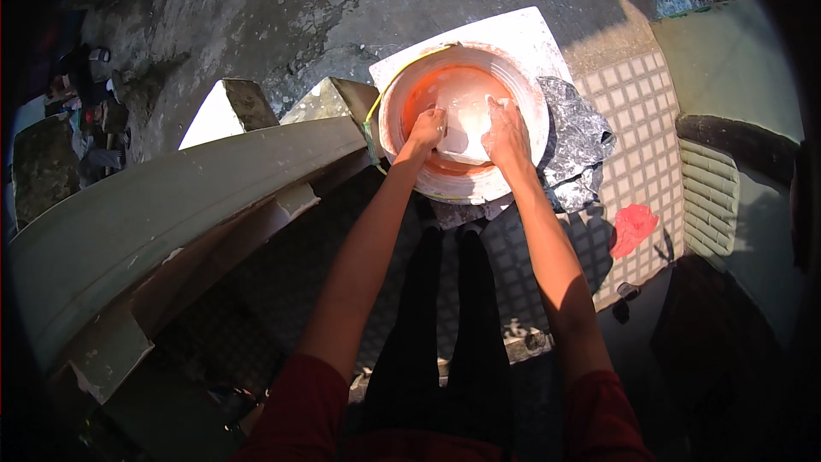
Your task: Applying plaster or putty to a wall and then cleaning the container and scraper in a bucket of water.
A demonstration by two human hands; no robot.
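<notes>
Your red sleeves (pixel 312 402) sit nearest, forearms reaching out over the tiled floor (pixel 637 111). Both hands are in the orange basin (pixel 402 90), which rests on a white slab (pixel 522 30). Your left hand (pixel 425 131) and right hand (pixel 506 133) have their fingers curled onto the white cloth (pixel 466 115). You seem to be mid-scrub; next, turn the cloth and keep a firm grip.

We see a round orange basin (pixel 463 124) with a pale, white-smeared rim, sitting upright on a white slab (pixel 522 34). White paste (pixel 466 120) lies in its middle, sunlit.
</notes>
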